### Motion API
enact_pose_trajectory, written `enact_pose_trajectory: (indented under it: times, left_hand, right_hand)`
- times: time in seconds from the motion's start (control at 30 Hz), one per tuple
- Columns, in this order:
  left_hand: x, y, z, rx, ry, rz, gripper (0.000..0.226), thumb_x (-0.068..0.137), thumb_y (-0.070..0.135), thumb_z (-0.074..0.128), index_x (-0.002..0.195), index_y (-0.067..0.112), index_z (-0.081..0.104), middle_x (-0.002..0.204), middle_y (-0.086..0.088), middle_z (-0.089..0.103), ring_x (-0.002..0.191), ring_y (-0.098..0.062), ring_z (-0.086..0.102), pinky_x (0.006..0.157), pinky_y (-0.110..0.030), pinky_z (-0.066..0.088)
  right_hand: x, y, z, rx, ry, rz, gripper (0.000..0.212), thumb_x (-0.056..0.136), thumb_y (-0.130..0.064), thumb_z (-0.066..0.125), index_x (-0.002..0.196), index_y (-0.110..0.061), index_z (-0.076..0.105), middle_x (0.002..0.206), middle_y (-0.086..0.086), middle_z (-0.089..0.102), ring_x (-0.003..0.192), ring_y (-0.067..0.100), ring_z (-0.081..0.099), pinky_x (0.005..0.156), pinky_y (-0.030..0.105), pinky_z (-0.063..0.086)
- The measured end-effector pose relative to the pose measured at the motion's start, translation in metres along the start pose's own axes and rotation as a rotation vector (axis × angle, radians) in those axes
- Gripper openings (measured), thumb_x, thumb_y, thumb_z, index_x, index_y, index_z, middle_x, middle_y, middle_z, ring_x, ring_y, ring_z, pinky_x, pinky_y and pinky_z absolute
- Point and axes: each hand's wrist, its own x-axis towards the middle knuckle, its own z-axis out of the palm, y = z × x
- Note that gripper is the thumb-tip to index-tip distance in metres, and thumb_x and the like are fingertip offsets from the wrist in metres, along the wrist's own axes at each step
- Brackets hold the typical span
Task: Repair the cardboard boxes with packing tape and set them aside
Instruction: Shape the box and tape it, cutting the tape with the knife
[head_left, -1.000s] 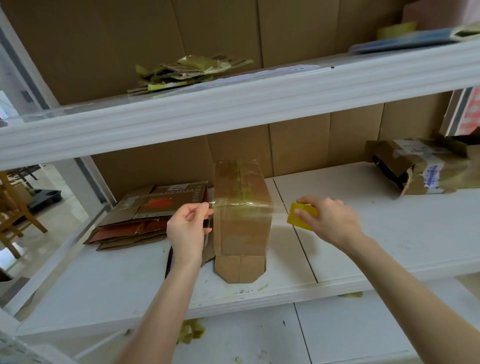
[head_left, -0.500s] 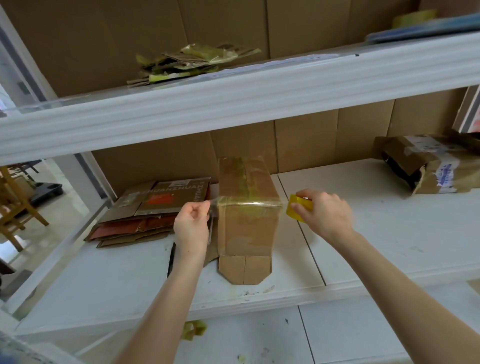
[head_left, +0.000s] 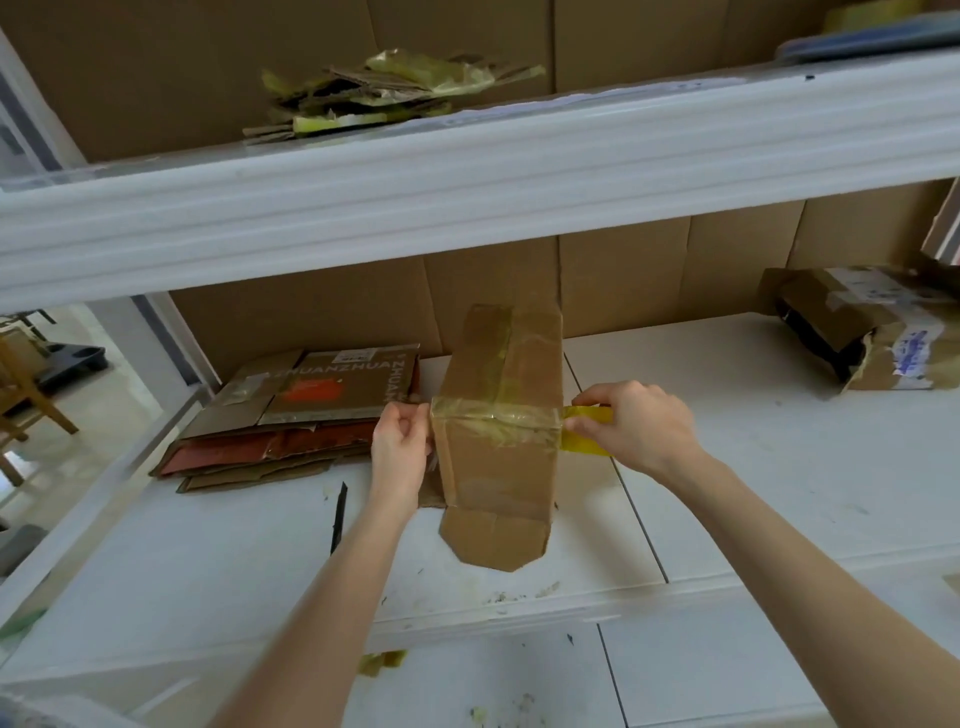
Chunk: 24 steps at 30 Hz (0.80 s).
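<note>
Head view: the cardboard box (head_left: 498, 415) stands in the middle of the frame on the white shelf (head_left: 208, 561), with one flap splayed toward the camera. A tape strip (head_left: 493, 413) runs across its upper front edge. The left hand (head_left: 402, 441) pinches the strip's left end at the box's corner. The right hand (head_left: 639, 426) grasps the yellow tape roll (head_left: 587, 431) just beside the right corner.

The box looks light and thin-walled, stiff along its folds but easily dented. It is probably best held at the corners or by both side walls. The tape is glossy and likely to wrinkle or stick to itself.

The box's back, underside and left wall are hidden, and most of the roll sits inside the palm. At the right edge of the frame, a torn box (head_left: 857, 332) is cut off.
</note>
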Motion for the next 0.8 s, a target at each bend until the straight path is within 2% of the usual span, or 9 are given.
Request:
enact_pose_trajectory:
  times: [0.13,0.27,0.4,0.53,0.6,0.63,0.7,0.77,0.8]
  left_hand:
    - [0.0,0.001,-0.002,-0.106,0.002,-0.073,0.005,0.097,0.022,0.054,0.095,0.026,0.056,0.096,0.001,0.068,0.093,-0.013,0.067,0.071,-0.02,0.053]
    - [0.005,0.006,-0.021,-0.336,-0.108,-0.34,0.014,0.09,0.017,0.065,0.103,0.013,0.062,0.097,-0.008,0.074,0.092,-0.018,0.071,0.082,-0.029,0.056]
    - [0.003,0.004,-0.035,-0.404,-0.093,-0.437,0.017,0.088,0.017,0.067,0.101,0.008,0.063,0.091,-0.009,0.075,0.086,-0.018,0.072,0.067,-0.025,0.058]
    - [-0.008,-0.015,-0.026,-0.241,-0.029,-0.448,0.012,0.089,0.017,0.065,0.1,0.012,0.064,0.091,-0.007,0.073,0.073,-0.017,0.072,0.058,-0.023,0.056]
    - [-0.012,-0.023,-0.019,-0.172,0.012,-0.461,0.01,0.092,0.017,0.062,0.102,0.013,0.061,0.099,-0.007,0.068,0.077,-0.017,0.069,0.059,-0.024,0.055]
    - [-0.011,-0.022,-0.019,-0.163,0.092,-0.45,0.009,0.094,0.016,0.059,0.103,0.013,0.06,0.103,-0.007,0.065,0.081,-0.017,0.065,0.062,-0.025,0.054]
    - [-0.007,-0.017,-0.03,0.003,0.34,-0.265,0.009,0.095,0.011,0.055,0.102,0.016,0.058,0.107,-0.006,0.06,0.089,-0.019,0.059,0.07,-0.025,0.049]
    - [-0.01,-0.005,-0.043,0.371,0.432,0.253,0.016,0.094,0.009,0.05,0.101,0.018,0.06,0.106,-0.001,0.056,0.095,-0.018,0.056,0.07,-0.018,0.043]
    - [-0.013,0.0,-0.043,0.499,0.364,0.542,0.02,0.093,0.011,0.047,0.104,0.02,0.061,0.108,0.002,0.055,0.1,-0.013,0.052,0.075,-0.014,0.041]
  right_hand:
    - [0.003,-0.011,0.0,-0.053,-0.013,-0.016,0.034,0.086,-0.06,0.056,0.111,-0.039,0.066,0.1,-0.006,0.068,0.094,0.021,0.061,0.067,0.027,0.041]
    - [0.011,-0.014,-0.002,-0.082,-0.054,-0.041,0.035,0.086,-0.061,0.055,0.112,-0.039,0.065,0.102,-0.004,0.068,0.095,0.022,0.061,0.071,0.03,0.048]
    - [0.016,-0.017,-0.001,-0.086,-0.083,-0.062,0.034,0.086,-0.061,0.054,0.111,-0.04,0.064,0.104,-0.005,0.068,0.096,0.021,0.061,0.07,0.03,0.048]
    - [0.018,-0.014,-0.001,-0.052,-0.099,-0.06,0.034,0.088,-0.059,0.054,0.113,-0.039,0.064,0.109,-0.005,0.067,0.099,0.02,0.059,0.078,0.033,0.051]
    - [0.017,-0.013,0.001,-0.047,-0.096,-0.047,0.035,0.088,-0.059,0.052,0.114,-0.038,0.064,0.11,-0.005,0.066,0.101,0.021,0.059,0.08,0.034,0.051]
    - [0.017,-0.013,0.002,-0.042,-0.087,-0.041,0.035,0.088,-0.059,0.052,0.114,-0.039,0.064,0.11,-0.005,0.066,0.101,0.021,0.059,0.08,0.034,0.05]
    - [0.018,-0.014,0.004,-0.031,-0.078,-0.04,0.033,0.088,-0.058,0.052,0.112,-0.039,0.065,0.108,-0.005,0.067,0.098,0.021,0.058,0.077,0.033,0.049]
    - [0.02,-0.014,0.004,-0.017,-0.083,-0.054,0.031,0.089,-0.057,0.053,0.111,-0.038,0.065,0.105,-0.005,0.067,0.093,0.019,0.057,0.074,0.031,0.047]
    - [0.021,-0.014,0.004,-0.013,-0.091,-0.062,0.031,0.089,-0.057,0.053,0.111,-0.038,0.065,0.105,-0.006,0.066,0.093,0.019,0.057,0.074,0.031,0.048]
